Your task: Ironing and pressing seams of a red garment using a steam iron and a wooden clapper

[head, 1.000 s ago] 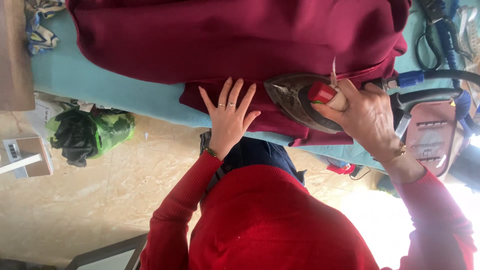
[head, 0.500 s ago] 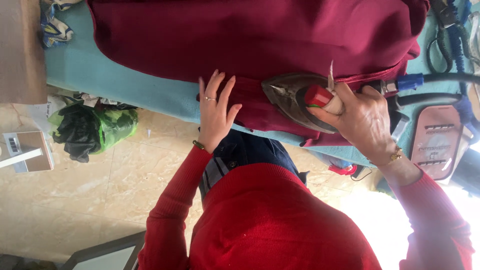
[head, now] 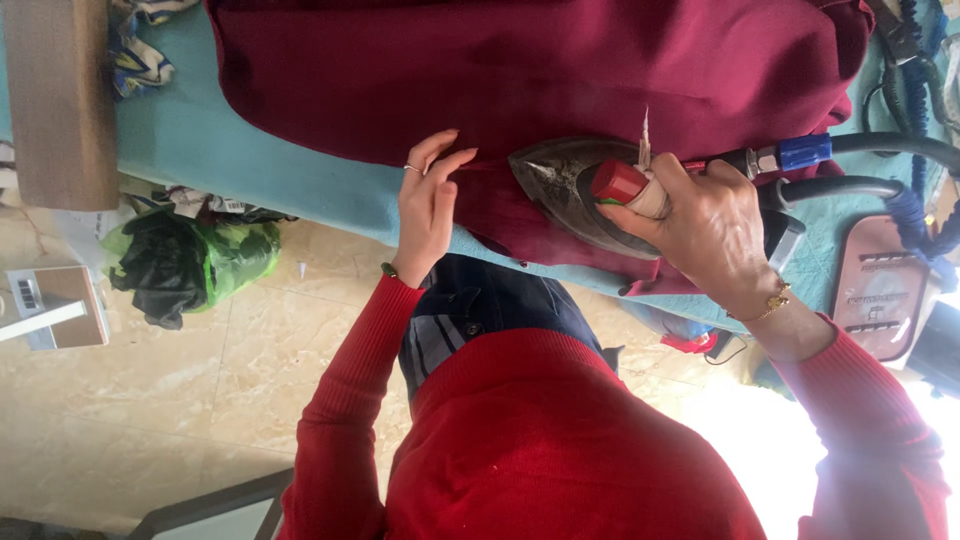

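Maroon cloth [head: 560, 70] lies spread over the teal surface [head: 250, 160], its near hem hanging off the edge. Since half a second ago the left hand [head: 428, 205] has slid away from the iron [head: 575, 190] and turned; its fingers [head: 445, 160] now lie loosely open, tips on the hem, where a second ago the palm was spread flat with the fingers splayed. The iron has crept further along the hem, its point just beside those fingertips. The right hand [head: 700, 220] is wrapped tight around the iron's handle, thumb by the red knob [head: 618, 182], so most of the handle is hidden. A hose [head: 880, 150] with a blue collar runs off the picture's right edge. A pink rest [head: 885, 290] sits partly cut off behind the sleeve. On the floor [head: 200, 400] a green bag [head: 215, 262] holds something dark and crumpled; what it is cannot be told. A brown block [head: 65, 100] lies at the surface's far end.
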